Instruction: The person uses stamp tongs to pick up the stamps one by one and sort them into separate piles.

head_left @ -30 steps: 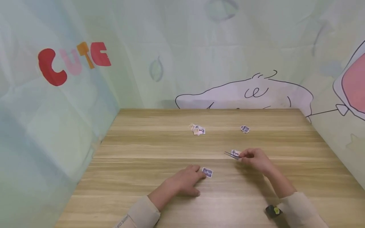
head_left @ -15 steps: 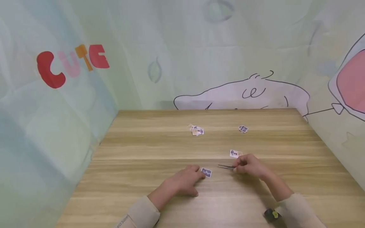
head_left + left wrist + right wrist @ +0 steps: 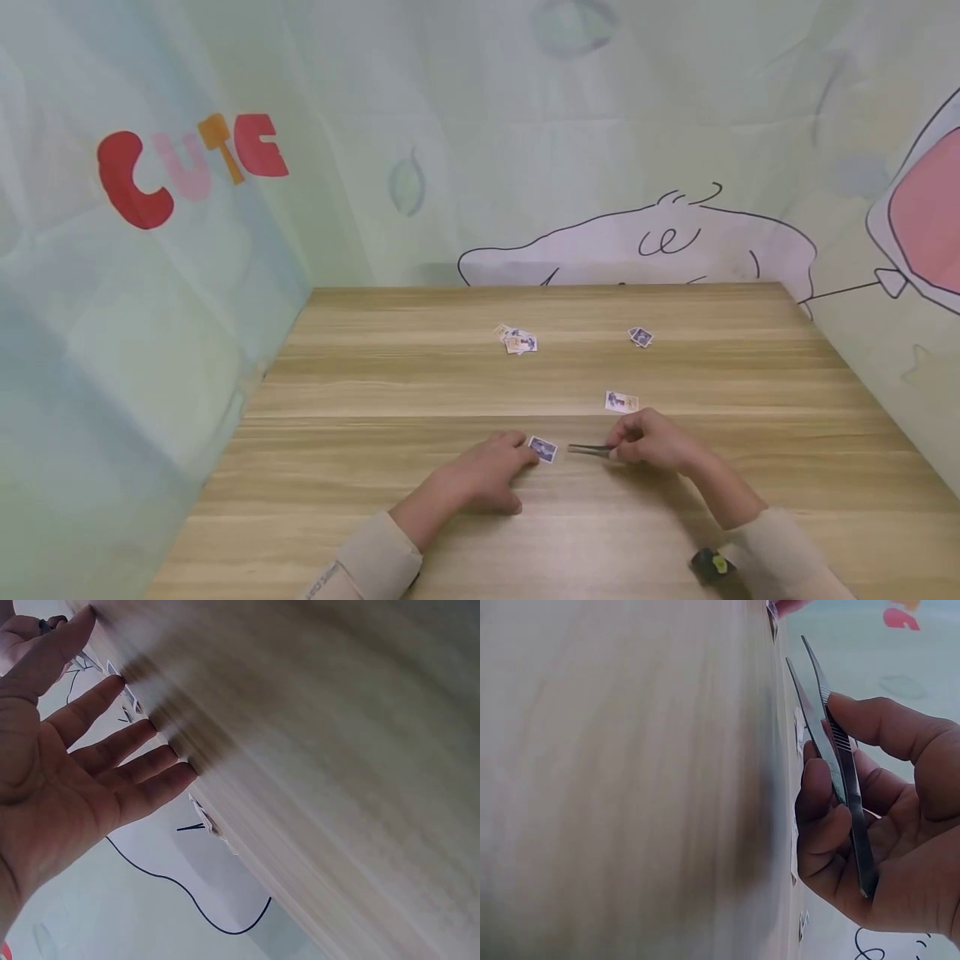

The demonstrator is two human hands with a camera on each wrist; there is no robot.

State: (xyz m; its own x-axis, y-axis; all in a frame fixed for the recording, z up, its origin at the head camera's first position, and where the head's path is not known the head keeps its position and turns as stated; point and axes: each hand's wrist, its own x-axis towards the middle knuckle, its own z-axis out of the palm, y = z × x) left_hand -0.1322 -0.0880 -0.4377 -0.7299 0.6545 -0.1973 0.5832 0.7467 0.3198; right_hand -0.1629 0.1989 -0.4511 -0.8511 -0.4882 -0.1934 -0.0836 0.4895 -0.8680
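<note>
My right hand (image 3: 652, 442) grips a pair of metal tweezers (image 3: 588, 450). In the right wrist view the thumb and fingers hold the tweezers (image 3: 846, 765), whose tips are slightly apart with nothing between them. They point left, just short of a small blue, white-edged stamp-like card (image 3: 543, 450) on the table. At that card's left edge lies my left hand (image 3: 487, 471), its fingers spread and fairly straight. The left wrist view shows the fingertips (image 3: 154, 726) resting on the wood. A wider stamp-like card (image 3: 622, 402) lies just beyond my right hand.
Several overlapping stamp-like cards (image 3: 520, 341) form a loose pile toward the back of the wooden table (image 3: 375, 375). A smaller blue pile (image 3: 641, 337) sits farther right. Printed cloth (image 3: 375, 167) stands behind and at the sides. By my right cuff is a small black item (image 3: 708, 567).
My right hand has drawn the tweezers away from the wider card, toward me and left, to the blue card's right side. The wider card stays on the table. My left hand has kept its place.
</note>
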